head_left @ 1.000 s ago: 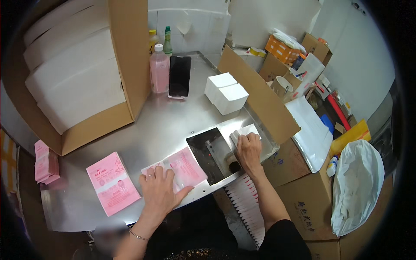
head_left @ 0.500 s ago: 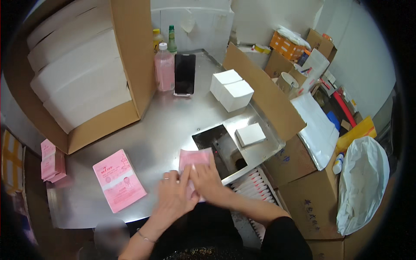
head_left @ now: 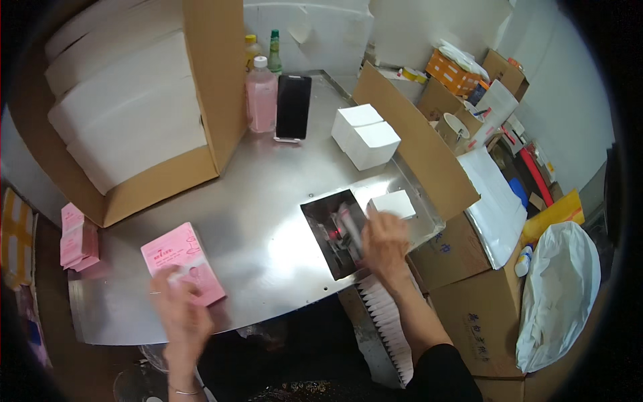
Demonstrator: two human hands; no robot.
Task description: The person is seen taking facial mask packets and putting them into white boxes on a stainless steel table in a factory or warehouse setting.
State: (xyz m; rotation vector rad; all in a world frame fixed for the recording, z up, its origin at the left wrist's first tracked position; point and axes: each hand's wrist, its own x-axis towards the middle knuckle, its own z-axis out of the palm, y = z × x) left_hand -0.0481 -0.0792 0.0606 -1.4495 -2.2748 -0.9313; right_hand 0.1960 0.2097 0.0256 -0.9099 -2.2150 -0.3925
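My left hand (head_left: 179, 309), blurred by motion, is over the near edge of a stack of pink printed packets (head_left: 175, 246) with a white band. Its fingertips overlap the stack, but whether they grip it I cannot tell. At the right, my right hand (head_left: 387, 242) is smeared too and reaches the near edge of a low stack of white sheets (head_left: 394, 202); contact is unclear. Beside that hand, a rectangular opening (head_left: 323, 244) is cut into the metal table (head_left: 268, 201). A pale pinkish blurred thing (head_left: 349, 226) shows inside it, next to a red light.
Two taller white stacks (head_left: 365, 137) stand farther back. A phone (head_left: 293, 107) leans near a pink bottle (head_left: 261, 97). A large carton (head_left: 157, 191) of white stacks fills the left; more pink packets (head_left: 78, 238) sit below it. White pieces line a box (head_left: 388, 321) under the edge.
Both hands have parted from the pink packet between them, left hand leftward, right hand rightward. That packet is gone from the tabletop, and a pale blurred thing now appears in the opening.
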